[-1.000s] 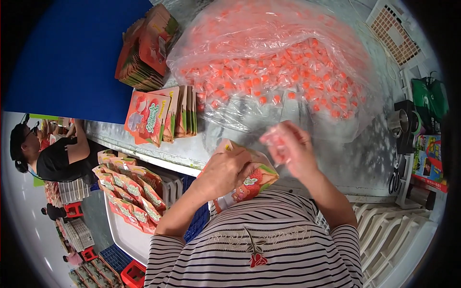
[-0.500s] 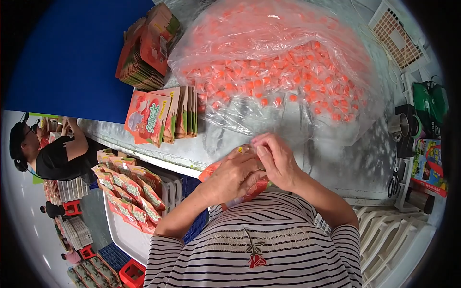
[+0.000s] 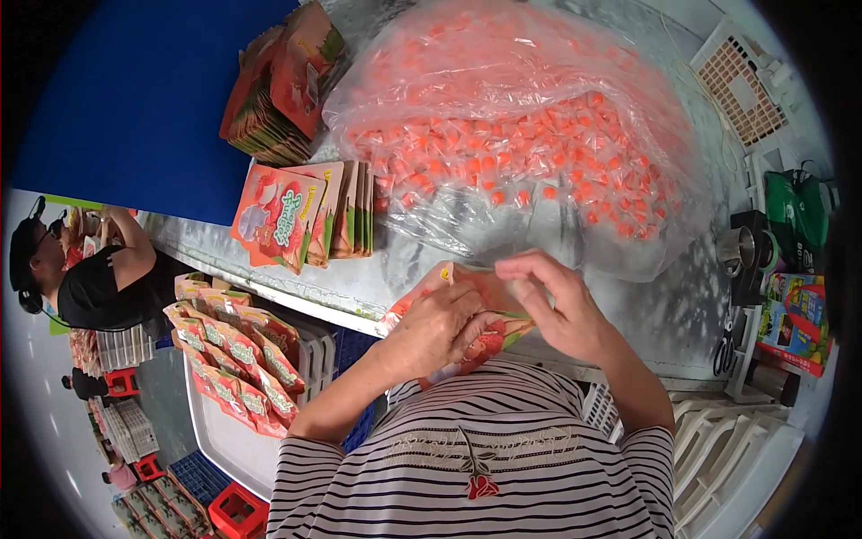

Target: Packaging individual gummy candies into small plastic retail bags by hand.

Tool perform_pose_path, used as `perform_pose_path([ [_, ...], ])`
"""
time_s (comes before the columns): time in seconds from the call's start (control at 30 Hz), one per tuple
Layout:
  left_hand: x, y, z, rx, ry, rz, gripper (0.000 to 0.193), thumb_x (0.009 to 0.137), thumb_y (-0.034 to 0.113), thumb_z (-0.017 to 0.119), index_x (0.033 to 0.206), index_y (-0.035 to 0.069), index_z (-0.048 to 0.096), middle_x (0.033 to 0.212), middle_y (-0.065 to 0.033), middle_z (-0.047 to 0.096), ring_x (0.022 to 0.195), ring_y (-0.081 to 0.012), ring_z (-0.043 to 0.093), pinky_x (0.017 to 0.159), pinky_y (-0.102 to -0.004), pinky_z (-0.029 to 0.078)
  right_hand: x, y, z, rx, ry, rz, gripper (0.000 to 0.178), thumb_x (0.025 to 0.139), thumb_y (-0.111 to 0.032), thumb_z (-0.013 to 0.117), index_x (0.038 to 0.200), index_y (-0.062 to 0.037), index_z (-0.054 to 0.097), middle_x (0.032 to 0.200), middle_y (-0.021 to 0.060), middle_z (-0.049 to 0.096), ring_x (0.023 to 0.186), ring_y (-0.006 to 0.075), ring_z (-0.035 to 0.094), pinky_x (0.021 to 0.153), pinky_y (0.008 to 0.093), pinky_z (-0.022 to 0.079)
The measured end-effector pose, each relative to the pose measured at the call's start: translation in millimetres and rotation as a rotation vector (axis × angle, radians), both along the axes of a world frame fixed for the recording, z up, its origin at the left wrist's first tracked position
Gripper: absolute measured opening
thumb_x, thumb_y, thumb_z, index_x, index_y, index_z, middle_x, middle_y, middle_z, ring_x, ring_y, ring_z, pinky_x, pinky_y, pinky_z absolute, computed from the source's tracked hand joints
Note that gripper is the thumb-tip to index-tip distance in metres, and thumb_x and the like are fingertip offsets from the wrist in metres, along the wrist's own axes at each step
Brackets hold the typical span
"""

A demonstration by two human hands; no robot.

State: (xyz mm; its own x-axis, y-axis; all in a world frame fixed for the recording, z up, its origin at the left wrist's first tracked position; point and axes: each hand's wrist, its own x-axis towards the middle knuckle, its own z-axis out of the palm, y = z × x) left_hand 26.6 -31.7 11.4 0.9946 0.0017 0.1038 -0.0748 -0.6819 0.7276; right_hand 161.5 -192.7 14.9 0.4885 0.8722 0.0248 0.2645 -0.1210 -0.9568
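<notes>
A red printed snack pouch (image 3: 478, 349) is in my left hand (image 3: 440, 325), whose fingers wrap round its side close to my striped shirt. My right hand (image 3: 567, 310) is at the pouch's right edge, fingers stretched out and thumb apart, with nothing visible between them. Whether its fingertips touch the pouch's upper edge, I cannot tell. Beyond my hands lies a large clear plastic bag (image 3: 431, 235) holding many small wrapped orange-red candies (image 3: 525, 148). Left of that bag, a fanned stack of flat red pouches (image 3: 278, 216) rests on the table.
A taller pouch stack (image 3: 274, 99) stands behind, beside a blue panel (image 3: 135, 108). Filled pouches (image 3: 238, 350) stand in a white tray (image 3: 214, 438) at lower left. Scissors (image 3: 724, 346), a metal cup (image 3: 738, 247) and a plastic basket (image 3: 741, 85) are rightward. A co-worker (image 3: 103, 278) sits at left.
My right hand has moved a little rightward, and its fingers have gone from pinched together at the pouch's top to spread. More of the pouch shows between my hands.
</notes>
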Motion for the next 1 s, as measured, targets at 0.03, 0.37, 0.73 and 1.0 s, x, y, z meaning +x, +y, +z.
perform_pose_path([
  [0.03,-0.1,0.1,1.5,0.004,-0.026,0.021,0.014,0.084,0.012,0.069,0.090,0.001,0.063,0.084,-0.0112,0.060,0.079,-0.0317,0.060,0.068,-0.0382,0.050,2.4,-1.1,5.9,-0.030,-0.206,0.059,0.025,0.093,-0.017,0.058,0.111,0.0005,0.058,0.094,0.0149,0.063,0.097,0.0263,0.064,0.105,0.0457,0.037],
  [0.37,13.0,30.1,24.4,-0.095,-0.304,0.254,0.010,0.088,0.007,0.064,0.082,-0.001,0.063,0.065,-0.0125,0.057,0.059,-0.0290,0.059,0.055,-0.0363,0.048,3.4,1.0,34.2,0.157,-0.263,-0.133,0.052,0.078,-0.010,0.073,0.125,0.0000,0.053,0.120,0.0150,0.062,0.116,0.0235,0.058,0.109,0.0420,0.034],
  [0.73,20.0,52.8,40.4,-0.286,-0.187,0.364,0.022,0.093,0.013,0.062,0.077,0.000,0.060,0.060,-0.0100,0.058,0.052,-0.0149,0.056,0.051,-0.0294,0.045,-39.8,-24.1,-39.0,-0.190,-0.450,-0.169,0.017,0.090,-0.011,0.060,0.078,0.0013,0.057,0.072,0.0205,0.058,0.063,0.0381,0.057,0.055,0.0425,0.045],
  [1.0,15.5,62.8,38.1,-0.408,-0.145,0.408,0.025,0.095,0.014,0.061,0.074,-0.001,0.058,0.061,-0.0010,0.055,0.055,-0.0054,0.045,0.050,-0.0238,0.040,-61.6,-22.8,-43.7,-0.185,-0.089,-0.091,0.030,0.090,-0.024,0.065,0.077,0.0009,0.054,0.070,0.0222,0.057,0.064,0.0392,0.058,0.056,0.0444,0.045],
])
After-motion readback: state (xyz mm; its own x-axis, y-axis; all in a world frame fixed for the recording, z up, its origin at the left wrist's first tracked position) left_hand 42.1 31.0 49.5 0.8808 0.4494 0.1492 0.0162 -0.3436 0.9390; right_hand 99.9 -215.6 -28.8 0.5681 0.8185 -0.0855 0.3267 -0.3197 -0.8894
